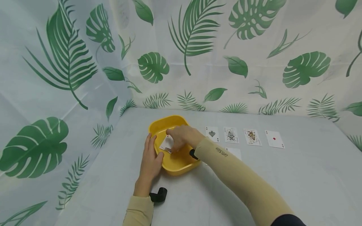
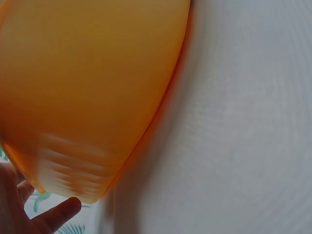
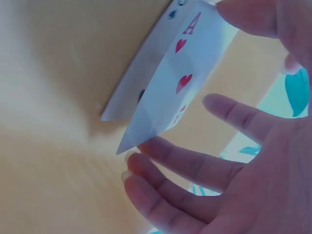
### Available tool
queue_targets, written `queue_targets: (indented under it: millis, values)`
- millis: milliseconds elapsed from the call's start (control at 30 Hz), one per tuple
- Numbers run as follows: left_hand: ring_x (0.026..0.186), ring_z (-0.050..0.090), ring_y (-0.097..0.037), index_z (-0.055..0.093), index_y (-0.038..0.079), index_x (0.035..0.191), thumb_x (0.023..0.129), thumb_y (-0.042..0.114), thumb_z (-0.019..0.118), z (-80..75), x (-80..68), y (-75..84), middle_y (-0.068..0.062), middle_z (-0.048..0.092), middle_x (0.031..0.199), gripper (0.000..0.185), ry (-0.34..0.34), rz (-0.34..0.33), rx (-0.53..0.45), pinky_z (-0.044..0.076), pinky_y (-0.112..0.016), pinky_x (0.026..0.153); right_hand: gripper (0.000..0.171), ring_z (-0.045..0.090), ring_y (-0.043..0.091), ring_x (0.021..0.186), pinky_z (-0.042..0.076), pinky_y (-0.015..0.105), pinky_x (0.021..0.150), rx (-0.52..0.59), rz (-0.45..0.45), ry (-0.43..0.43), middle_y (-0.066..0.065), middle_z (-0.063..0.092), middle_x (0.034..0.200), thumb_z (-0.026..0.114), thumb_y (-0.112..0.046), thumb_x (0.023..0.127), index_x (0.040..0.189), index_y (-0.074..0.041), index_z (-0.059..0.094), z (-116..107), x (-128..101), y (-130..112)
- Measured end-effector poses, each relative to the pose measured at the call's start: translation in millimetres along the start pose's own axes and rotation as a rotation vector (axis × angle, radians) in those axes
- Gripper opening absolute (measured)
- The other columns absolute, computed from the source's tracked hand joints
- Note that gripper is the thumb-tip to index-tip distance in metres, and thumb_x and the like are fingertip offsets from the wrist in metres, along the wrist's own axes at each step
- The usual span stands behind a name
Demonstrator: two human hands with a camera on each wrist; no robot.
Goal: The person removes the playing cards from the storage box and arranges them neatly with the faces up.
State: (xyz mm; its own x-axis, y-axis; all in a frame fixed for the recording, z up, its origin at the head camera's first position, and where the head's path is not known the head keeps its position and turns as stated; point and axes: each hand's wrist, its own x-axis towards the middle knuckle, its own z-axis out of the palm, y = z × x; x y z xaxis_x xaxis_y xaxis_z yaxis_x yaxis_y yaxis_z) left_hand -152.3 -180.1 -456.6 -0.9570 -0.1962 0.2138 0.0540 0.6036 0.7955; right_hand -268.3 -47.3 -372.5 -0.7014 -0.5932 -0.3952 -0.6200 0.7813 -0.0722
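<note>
Reaching into the yellow tray (image 1: pixel 172 164) at 12 o'clock of the body, right hand (image 1: pixel 183 137) curled over a small stack of playing cards (image 1: pixel 167 143), thumb and fingers (image 3: pixel 195 170) pinching the top one, an ace of hearts (image 3: pixel 183 83), with its near edge lifted off the card beneath. Steadying the tray from 9 o'clock with the left hand (image 1: pixel 151 157), fingers straight and laid flat against the outer wall, thumb (image 2: pixel 61 214) hooked just under the rim.

Judged as a single-card lift: best done by peeling only the top card, sliding the thumb along the edge so the one below stays down, keeping the flat left hand pressing so the light tray does not skid on the surface (image 1: pixel 282 182). Worth checking for a second card clinging underneath; a spade corner shows right behind the ace in the right wrist view.

Inside the tray: only the cards, lying toward its 9 o'clock side; the rest of the yellow floor bare. Outside it, at 3 o'clock, a row of four face-up cards on the surface: ace of spades (image 1: pixel 212 133), two court cards (image 1: pixel 231 135), ace of diamonds (image 1: pixel 274 139), well apart from the tray. One more card (image 1: pixel 235 153) partly hidden behind the right sleeve.
</note>
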Motion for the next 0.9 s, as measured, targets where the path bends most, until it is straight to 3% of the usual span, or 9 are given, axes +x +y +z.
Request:
queue_targets:
  millis: [233,533,733,900]
  values:
    - [0.151,0.02,-0.025,0.031,0.008,0.157,0.092,0.012,0.051,1.7,0.0,0.9,-0.001,0.009,0.168,0.069,-0.019,-0.02,-0.012,0.021,-0.05,0.118,0.075,0.059,0.019,0.094,0.052,0.039,0.088,-0.013,-0.032,0.025,0.0,0.065,0.11,0.076,-0.048,0.083,0.149,-0.025,0.048,-10.4,-12.8,-5.0]
    - [0.151,0.021,-0.027,0.03,0.008,0.157,0.091,0.014,0.05,0.0,-0.3,-1.6,-0.001,0.009,0.168,0.07,-0.024,-0.019,-0.005,0.022,-0.052,0.118,0.073,0.059,0.016,0.093,0.053,0.036,0.086,-0.077,-0.099,0.06,-0.002,0.065,0.108,0.074,-0.047,0.085,0.15,-0.026,0.048,-20.2,-34.5,-9.5]
    - [0.151,0.02,-0.027,0.031,0.007,0.157,0.09,0.011,0.05,0.5,-1.4,1.6,-0.003,0.01,0.168,0.069,-0.016,-0.024,0.001,0.021,-0.05,0.118,0.073,0.056,0.025,0.109,0.051,0.043,0.091,-0.14,-0.109,0.12,0.005,0.06,0.129,0.072,-0.046,0.085,0.151,-0.026,0.047,-30.5,-59.0,-4.4]
    - [0.151,0.02,-0.026,0.03,0.006,0.157,0.09,0.01,0.049,1.3,-1.6,2.3,-0.005,0.011,0.168,0.07,-0.006,-0.025,0.008,0.021,-0.048,0.119,0.071,0.052,0.032,0.118,0.05,0.048,0.096,-0.112,-0.12,0.194,0.011,0.051,0.144,0.071,-0.041,0.085,0.15,-0.026,0.047,-31.7,-81.8,14.1]
